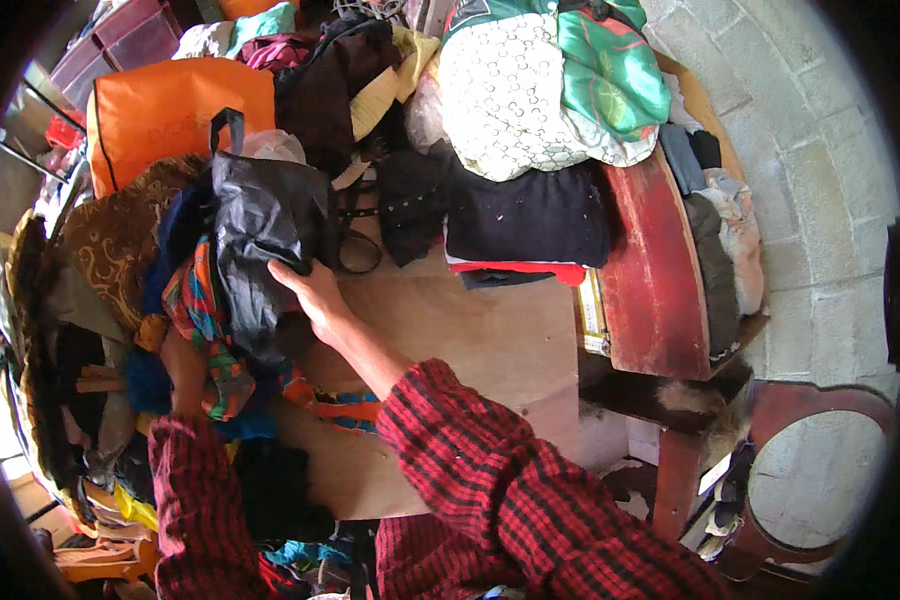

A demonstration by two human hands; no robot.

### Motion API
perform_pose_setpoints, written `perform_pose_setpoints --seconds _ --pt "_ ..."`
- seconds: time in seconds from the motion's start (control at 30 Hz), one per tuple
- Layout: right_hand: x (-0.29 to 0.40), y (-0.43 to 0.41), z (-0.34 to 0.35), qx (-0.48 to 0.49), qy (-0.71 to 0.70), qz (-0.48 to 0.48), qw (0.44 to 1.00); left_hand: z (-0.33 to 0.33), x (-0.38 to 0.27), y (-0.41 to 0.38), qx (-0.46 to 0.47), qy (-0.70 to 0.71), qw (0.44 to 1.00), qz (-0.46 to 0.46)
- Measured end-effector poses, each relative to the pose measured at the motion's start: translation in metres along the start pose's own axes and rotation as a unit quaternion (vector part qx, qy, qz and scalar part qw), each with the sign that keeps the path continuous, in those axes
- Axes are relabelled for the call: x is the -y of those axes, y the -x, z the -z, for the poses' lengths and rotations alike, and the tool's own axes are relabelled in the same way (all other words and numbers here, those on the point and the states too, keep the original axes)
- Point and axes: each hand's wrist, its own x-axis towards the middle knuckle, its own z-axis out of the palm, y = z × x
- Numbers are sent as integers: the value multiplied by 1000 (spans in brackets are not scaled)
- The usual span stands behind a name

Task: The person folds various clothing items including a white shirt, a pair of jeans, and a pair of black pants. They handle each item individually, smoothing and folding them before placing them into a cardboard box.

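My right hand (pixel 316 294) grips the side of a shiny black bag (pixel 270 217), thumb on its front and fingers hidden behind it. The bag stands roughly upright, with a handle loop at its top and clear plastic (pixel 274 146) showing behind. My left hand (pixel 187 367) reaches into the clothes pile beside a multicoloured patterned cloth (pixel 199 292); its fingers are mostly hidden, so its hold is unclear. Dark blue cloth (pixel 176 232) lies between the bag and a brown patterned fabric (pixel 112 255).
A plywood board (pixel 465 352) spans the middle. Folded dark clothes (pixel 525 217) sit on its far edge, below a bulging white-and-green bundle (pixel 517 90). An orange bag (pixel 187 112) stands far left. At right are a red wooden panel (pixel 656 277), an oval mirror (pixel 821 469) and a block wall (pixel 832 180).
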Motion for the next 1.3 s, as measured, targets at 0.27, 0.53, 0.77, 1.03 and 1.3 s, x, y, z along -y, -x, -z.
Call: perform_pose_setpoints --seconds 0.27,0.53,0.77,1.03,1.3 --pt "-64 182 124 -82 417 132 895 -43 79 -24 -18 -125 985 -121" --pt "-160 204 153 21 641 251 725 -15 96 -32 54 -37 986 -151" --pt "-110 203 307 -188 597 246 740 11 48 4 43 -13 988 -145" --pt "-101 220 365 -277 611 167 723 -8 28 24 99 -131 936 -311" --pt "-106 200 262 -129 464 221 848 -7 4 36 118 -119 954 -250"
